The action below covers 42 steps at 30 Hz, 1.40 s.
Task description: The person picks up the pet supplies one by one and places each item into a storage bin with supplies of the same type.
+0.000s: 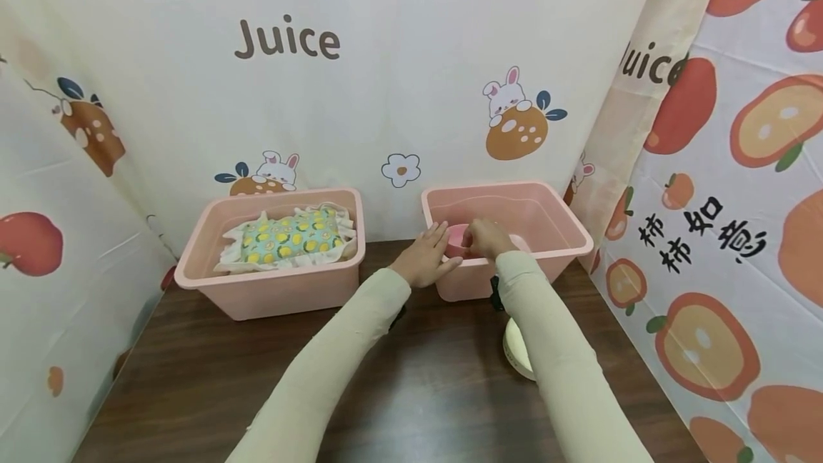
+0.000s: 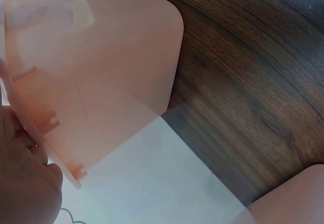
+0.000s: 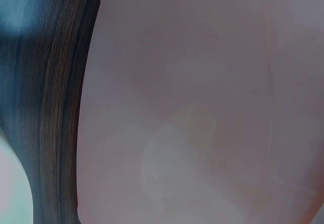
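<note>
In the head view, my right hand [image 1: 490, 239] reaches into the right pink bin [image 1: 566, 247] and pinches the edge of a round pink bowl [image 1: 458, 233] near the bin's left end. My left hand [image 1: 421, 259] lies at that bin's left front corner, fingers extended over the rim toward the bowl. The left wrist view has part of my left hand [image 2: 28, 178] at the bin's rim, beside its outer wall [image 2: 111, 67]. Only the bin's outer wall [image 3: 177, 82] fills most of the right wrist view; my right hand is out of sight there.
To the left stands another pink bin [image 1: 276, 295] with a lemon-print, frilled cloth item [image 1: 292, 238] inside. A round pale container [image 1: 516, 350] sits on the dark wooden table [image 1: 418, 391], partly hidden beneath my right forearm. A printed curtain [image 1: 398, 77] hangs behind the bins.
</note>
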Each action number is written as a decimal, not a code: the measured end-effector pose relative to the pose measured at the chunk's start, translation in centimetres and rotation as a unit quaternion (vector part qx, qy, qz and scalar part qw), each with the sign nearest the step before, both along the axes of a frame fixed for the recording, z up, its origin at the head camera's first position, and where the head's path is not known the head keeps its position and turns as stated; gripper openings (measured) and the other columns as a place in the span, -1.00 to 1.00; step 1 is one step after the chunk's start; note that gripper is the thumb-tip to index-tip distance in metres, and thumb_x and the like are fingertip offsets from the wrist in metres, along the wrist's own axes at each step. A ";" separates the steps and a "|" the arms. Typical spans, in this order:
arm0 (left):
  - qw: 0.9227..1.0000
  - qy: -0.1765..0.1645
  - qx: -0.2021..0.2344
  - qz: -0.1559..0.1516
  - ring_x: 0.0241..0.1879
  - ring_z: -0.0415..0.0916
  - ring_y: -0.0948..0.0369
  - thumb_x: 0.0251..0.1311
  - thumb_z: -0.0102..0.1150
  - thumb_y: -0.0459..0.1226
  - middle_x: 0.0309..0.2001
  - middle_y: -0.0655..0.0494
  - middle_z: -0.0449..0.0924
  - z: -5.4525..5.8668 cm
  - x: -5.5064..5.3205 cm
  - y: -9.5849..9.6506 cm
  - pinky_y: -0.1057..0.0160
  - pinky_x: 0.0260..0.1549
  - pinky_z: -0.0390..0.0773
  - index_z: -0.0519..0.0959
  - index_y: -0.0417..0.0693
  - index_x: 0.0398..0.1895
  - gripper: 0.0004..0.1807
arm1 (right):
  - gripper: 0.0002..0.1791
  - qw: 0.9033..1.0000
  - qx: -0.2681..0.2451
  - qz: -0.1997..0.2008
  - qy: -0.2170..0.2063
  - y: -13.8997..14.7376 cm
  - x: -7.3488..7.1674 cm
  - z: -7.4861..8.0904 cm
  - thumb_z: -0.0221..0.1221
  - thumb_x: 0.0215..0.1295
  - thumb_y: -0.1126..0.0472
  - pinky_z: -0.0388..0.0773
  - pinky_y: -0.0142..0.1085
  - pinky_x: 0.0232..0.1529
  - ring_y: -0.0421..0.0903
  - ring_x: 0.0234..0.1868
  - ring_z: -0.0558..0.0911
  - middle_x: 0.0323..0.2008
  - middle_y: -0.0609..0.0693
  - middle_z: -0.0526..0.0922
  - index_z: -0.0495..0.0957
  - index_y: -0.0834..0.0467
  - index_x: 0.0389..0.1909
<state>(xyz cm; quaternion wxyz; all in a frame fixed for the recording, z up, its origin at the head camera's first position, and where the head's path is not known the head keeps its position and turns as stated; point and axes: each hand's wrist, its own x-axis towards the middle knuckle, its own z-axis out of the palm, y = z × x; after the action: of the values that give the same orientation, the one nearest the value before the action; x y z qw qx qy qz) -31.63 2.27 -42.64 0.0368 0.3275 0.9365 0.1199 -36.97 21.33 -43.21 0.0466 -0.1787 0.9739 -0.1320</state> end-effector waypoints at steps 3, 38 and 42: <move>1.000 0.003 0.003 -0.001 0.51 -0.25 0.03 0.42 -0.32 0.17 0.53 -0.06 -0.18 0.0 0.0 0.1 0.12 0.44 -0.12 -0.05 -0.22 0.50 -0.18 | -0.93 1.000 0.019 -0.001 0.000 0.0 -0.1 0.0 0.40 -0.01 0.23 0.56 -0.19 -0.33 -0.10 -0.46 0.58 -0.54 -0.10 0.68 0.72 0.09 -0.59; 1.000 0.004 0.019 0.000 0.51 -0.26 0.02 0.43 -0.31 0.15 0.53 -0.06 -0.18 -0.4 0.1 0.1 0.08 0.44 -0.10 -0.05 -0.23 0.50 -0.20 | -0.94 0.996 0.006 0.080 -0.024 -0.3 -0.7 -1.2 0.36 0.02 0.35 0.63 -0.24 -0.29 -0.19 -0.54 0.59 -0.59 -0.03 0.71 0.75 0.20 -0.58; 1.000 0.006 0.021 0.000 0.51 -0.24 0.02 0.43 -0.31 0.15 0.53 -0.07 -0.17 -0.4 0.1 0.1 0.07 0.44 -0.09 -0.04 -0.24 0.49 -0.20 | -0.93 0.997 -0.002 0.079 -0.025 -0.3 -0.7 -1.1 0.37 0.01 0.36 0.60 -0.30 -0.38 -0.21 -0.57 0.57 -0.60 -0.03 0.70 0.75 0.19 -0.59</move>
<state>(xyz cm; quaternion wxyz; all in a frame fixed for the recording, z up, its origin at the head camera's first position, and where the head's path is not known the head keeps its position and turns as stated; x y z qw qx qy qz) -31.56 2.32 -43.09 0.0242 0.3290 0.9340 0.1373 -37.68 21.02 -44.32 0.0812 -0.2522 0.9548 -0.1344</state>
